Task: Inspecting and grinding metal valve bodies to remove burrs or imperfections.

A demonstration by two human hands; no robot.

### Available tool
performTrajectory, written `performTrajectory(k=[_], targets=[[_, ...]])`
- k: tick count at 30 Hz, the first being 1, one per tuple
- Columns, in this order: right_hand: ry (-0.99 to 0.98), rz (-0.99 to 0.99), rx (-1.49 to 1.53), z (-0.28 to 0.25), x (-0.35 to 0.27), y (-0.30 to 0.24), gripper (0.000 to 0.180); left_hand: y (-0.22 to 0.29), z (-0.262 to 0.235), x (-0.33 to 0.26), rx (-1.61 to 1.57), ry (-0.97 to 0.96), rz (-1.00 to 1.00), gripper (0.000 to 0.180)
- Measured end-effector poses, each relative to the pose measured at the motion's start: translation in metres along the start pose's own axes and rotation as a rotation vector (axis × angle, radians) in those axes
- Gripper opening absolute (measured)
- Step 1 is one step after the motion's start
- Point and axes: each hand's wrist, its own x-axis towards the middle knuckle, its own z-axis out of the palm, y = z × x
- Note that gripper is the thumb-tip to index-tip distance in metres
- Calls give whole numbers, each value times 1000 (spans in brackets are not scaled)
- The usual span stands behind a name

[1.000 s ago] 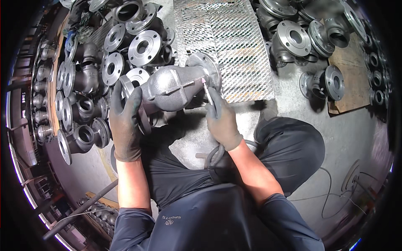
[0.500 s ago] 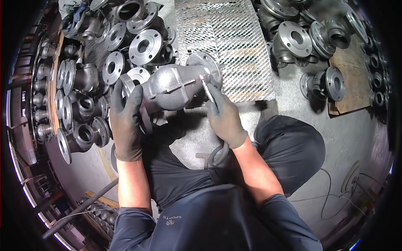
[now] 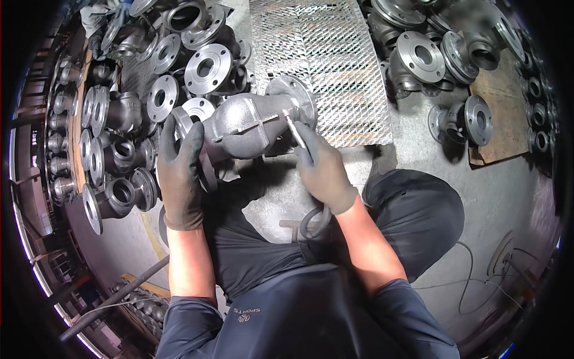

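A grey cast-metal valve body (image 3: pixel 242 122) with flanged ends lies in front of me, a raised cross-shaped rib on its rounded middle. My left hand (image 3: pixel 181 170), in a grey-green work glove, grips the flange at its left end, thumb and fingers on either side. In my gloved right hand (image 3: pixel 323 170) is a slim pen-shaped grinder (image 3: pixel 298 135), closed around its shank. Its pinkish tip rests at or very near the neck beside the far right flange (image 3: pixel 297 99). A dark hose (image 3: pixel 315 222) loops below my right wrist.
A ridged metal grating (image 3: pixel 323 72) stretches ahead beneath the flange. Many similar flanged castings (image 3: pixel 208 67) crowd the left, others (image 3: pixel 421 55) the right. Wooden board (image 3: pixel 499 113) lies at right. A gloved person (image 3: pixel 98 21) is at upper left. A cable (image 3: pixel 469 281) trails lower right.
My right hand and the grinder have shifted slightly, the tip a little left and down along the neck. My left hand and the valve body stay in place.
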Motion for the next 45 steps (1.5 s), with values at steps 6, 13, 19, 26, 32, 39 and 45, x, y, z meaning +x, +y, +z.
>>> performTrajectory(k=[6, 13, 19, 26, 32, 39, 45], targets=[[-48, 35, -7, -6, 6, 1, 54, -11, -11, 3, 1, -53, 21, 54], [-20, 5, 82, -10, 14, 12, 54, -1, -3, 0, -31, -43, -90, 66], [-8, 171, 68, -24, 12, 6, 57, 7, 11, 4, -109, 14, 2, 91], [175, 52, 50, -36, 2, 11, 54, -26, 0, -16, 716, -340, 736, 127], [124, 93, 86, -39, -8, 7, 54, -46, -5, -20, 624, -266, 679, 112], [96, -25, 68, -42, -16, -23, 56, -69, -18, -38, 676, -269, 506, 129], [-39, -9, 199, -26, -21, -56, 53, -77, -17, -41, 698, -206, 580, 127]])
